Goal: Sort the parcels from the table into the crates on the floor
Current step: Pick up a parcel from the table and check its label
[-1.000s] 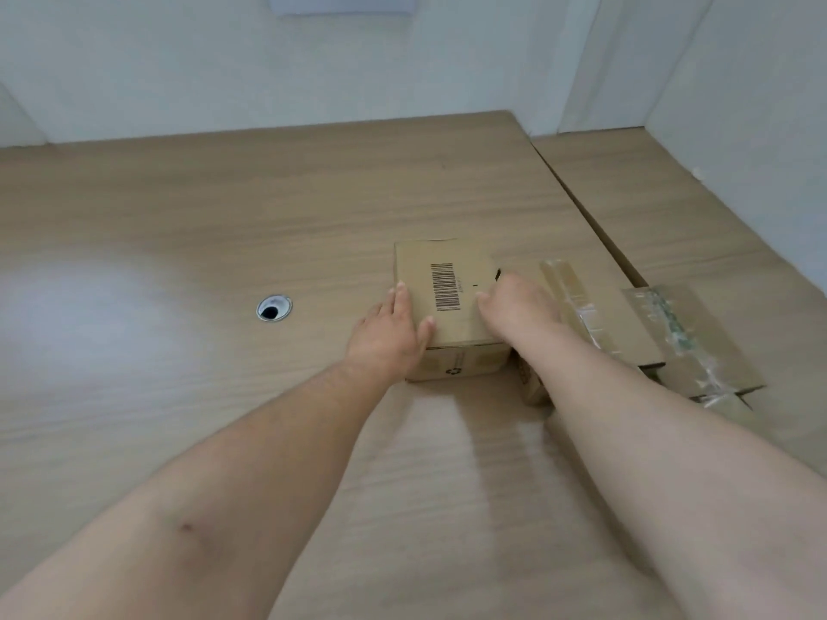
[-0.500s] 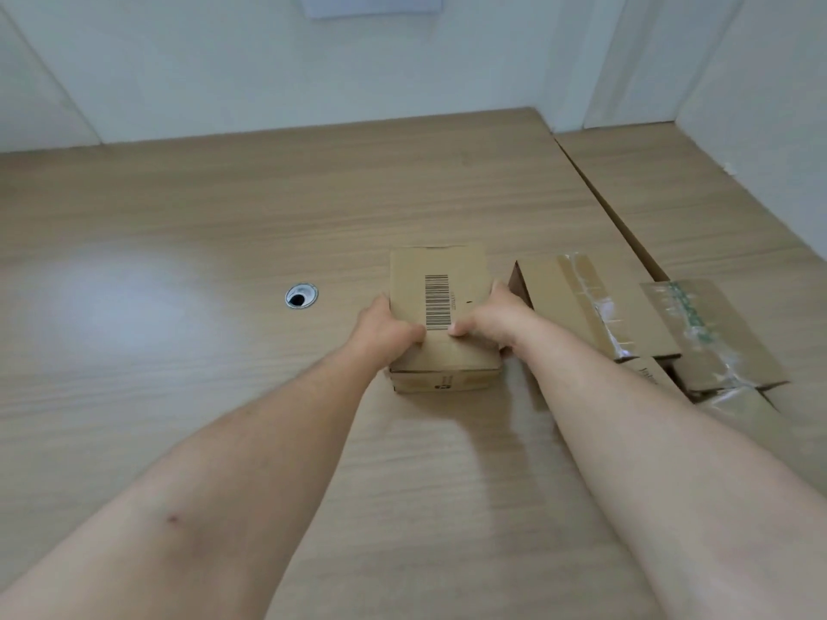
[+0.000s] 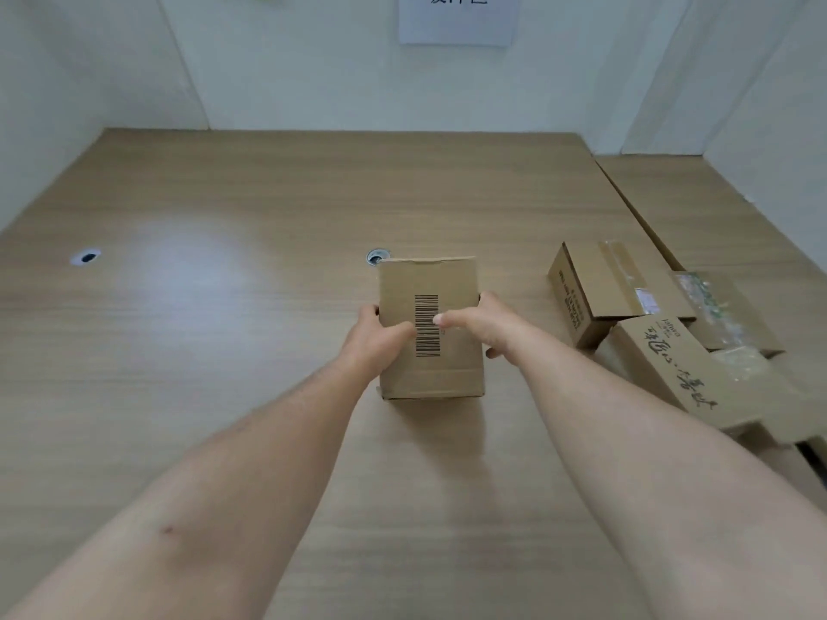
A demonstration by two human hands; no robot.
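1. Nearest us, two bare forearms reach in from 6 o'clock over the wooden table (image 3: 201,396) toward its middle.
2. The left hand (image 3: 373,340) grips the barcode parcel (image 3: 443,373) on its 9 o'clock side. The thumb lies across the upper face with its tip at the edge of the barcode (image 3: 427,325). The fingers wrap round the side, out of our sight.
3. The right hand (image 3: 485,326) grips the same parcel on its 3 o'clock side. Its thumb stretches over the upper face to touch the barcode, and its fingers curl round the side edge.
4. The barcode parcel is a plain brown cardboard box, longer than it is wide, with its long axis running from 6 to 12 o'clock.
   - The black barcode is printed lengthwise down the middle of the upper face.
   - A faint crease crosses the near end, and the far edge looks slightly ragged.
   - The parcel is over the middle of the table; we cannot tell whether its underside touches the wood.
5. At the parcel's 11 o'clock, a round cable hole (image 3: 376,256) peeks out just behind the far corner.
6. At 3 o'clock, well apart from the held parcel, three cardboard parcels are clustered at the table's right edge.
   - The lettered parcel (image 3: 671,373), with dark brush script, is nearest.
   - The side-printed parcel (image 3: 599,288) is behind it.
   - The taped parcel (image 3: 711,306), under clear tape, is farthest to the right.
7. At 10 o'clock, a second cable hole (image 3: 86,257) sits near the table's left edge.
8. Farthest off, at 12 o'clock, a white paper sign (image 3: 456,17) hangs on the wall.
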